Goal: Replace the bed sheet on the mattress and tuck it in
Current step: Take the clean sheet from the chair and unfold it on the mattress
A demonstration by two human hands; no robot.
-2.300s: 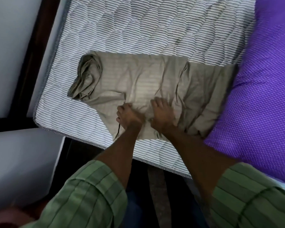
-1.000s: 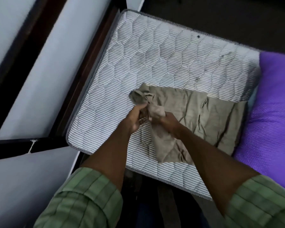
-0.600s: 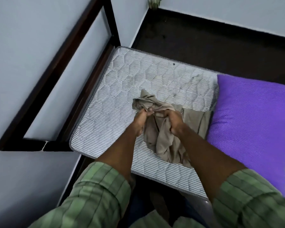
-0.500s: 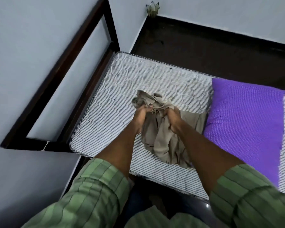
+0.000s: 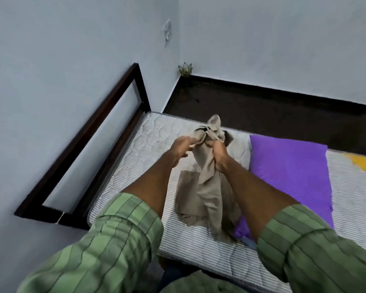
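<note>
2 bare hands hold a bunched khaki bed sheet (image 5: pixel 207 187) above the striped quilted mattress (image 5: pixel 135 170): the left hand (image 5: pixel 181 148) pinches a fold near the top of the bundle, and the right hand (image 5: pixel 219 154) has its fingers curled round the gathered cloth just beside it. The sheet's top tuft stands up past both hands, while its lower part hangs down and lies crumpled on the mattress near the front edge, its right side touching the purple pillow (image 5: pixel 290 172). Both forearms come out of rolled green striped sleeves (image 5: pixel 123 235). The mattress's near edge, with its dark piped seam, runs from lower left to lower right below the arms; its left edge lies against a dark wooden bed frame (image 5: pixel 89 149), which stands against the pale wall (image 5: pixel 51 70). The far edge of the mattress borders an open stretch of dark floor (image 5: pixel 262 106) that reaches to the back wall, with a small lotus-shaped metal ornament (image 5: pixel 185 69) in the corner. Open mattress surface lies to the left of the sheet and behind it. A white switch plate (image 5: pixel 167 31) sits on the left wall near the corner. A yellow item (image 5: pixel 361 163) shows at the right edge of the mattress with a white mark too blurred to read.
</note>
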